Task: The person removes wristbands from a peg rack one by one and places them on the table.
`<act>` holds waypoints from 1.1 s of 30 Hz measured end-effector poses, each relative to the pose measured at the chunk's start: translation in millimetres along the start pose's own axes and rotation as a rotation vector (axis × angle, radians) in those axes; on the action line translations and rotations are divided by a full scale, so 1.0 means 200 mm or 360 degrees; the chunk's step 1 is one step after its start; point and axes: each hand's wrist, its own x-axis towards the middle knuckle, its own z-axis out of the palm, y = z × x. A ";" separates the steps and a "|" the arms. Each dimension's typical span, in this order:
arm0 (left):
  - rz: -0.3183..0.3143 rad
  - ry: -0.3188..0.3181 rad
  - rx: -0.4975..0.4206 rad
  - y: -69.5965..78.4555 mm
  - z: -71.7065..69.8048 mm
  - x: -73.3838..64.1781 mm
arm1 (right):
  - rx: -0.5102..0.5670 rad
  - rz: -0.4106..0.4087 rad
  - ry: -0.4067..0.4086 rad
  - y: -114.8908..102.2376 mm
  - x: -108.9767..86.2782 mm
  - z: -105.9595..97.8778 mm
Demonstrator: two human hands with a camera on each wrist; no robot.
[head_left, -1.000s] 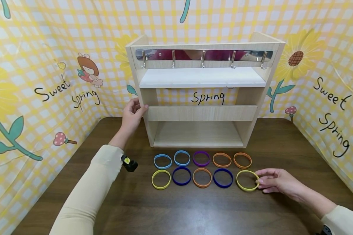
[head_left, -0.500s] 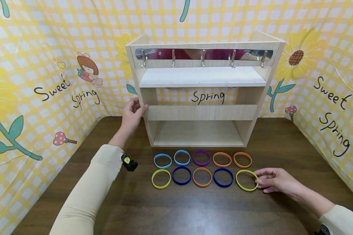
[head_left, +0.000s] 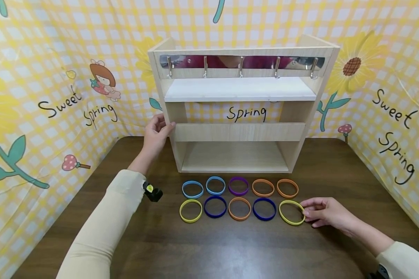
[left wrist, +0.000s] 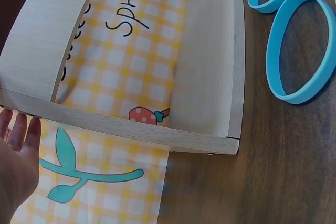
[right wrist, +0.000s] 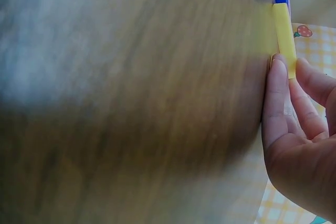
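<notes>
In the head view my right hand (head_left: 328, 214) pinches the right rim of a yellow silicone wristband (head_left: 291, 212), which lies at the right end of the front row on the table. The right wrist view shows thumb and fingers (right wrist: 276, 98) on either side of this band (right wrist: 285, 35). My left hand (head_left: 155, 133) touches the left side panel of a pale wooden shelf (head_left: 241, 132), its thumb on the front edge. Fingertips (left wrist: 32, 129) meet the panel in the left wrist view. Metal hooks (head_left: 241, 68) line the shelf's top front.
More wristbands lie in two rows before the shelf: light blue (head_left: 193, 189), purple (head_left: 238, 186), orange (head_left: 263, 188), dark blue (head_left: 215, 207) and another yellow band (head_left: 191, 211). A checked cloth (head_left: 73, 38) surrounds the brown table (head_left: 209, 248) at back and sides.
The head view has tilted slightly, so the scene sits a little higher. My right hand and the yellow wristband have shifted very slightly left. The left hand stays at the shelf's side.
</notes>
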 end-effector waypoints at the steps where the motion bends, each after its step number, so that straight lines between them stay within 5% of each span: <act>1: -0.0001 0.0002 -0.0006 0.00 0.00 0.00 | -0.0005 -0.0003 0.0001 0.00 0.00 0.00; 23: -0.0037 0.0009 0.0053 0.02 -0.03 -0.02 | -0.0082 -0.0043 0.0074 -0.04 -0.01 -0.01; 33: 0.0033 -0.0008 0.0133 0.08 -0.09 -0.11 | -0.0077 -0.0196 0.0235 -0.16 0.01 -0.02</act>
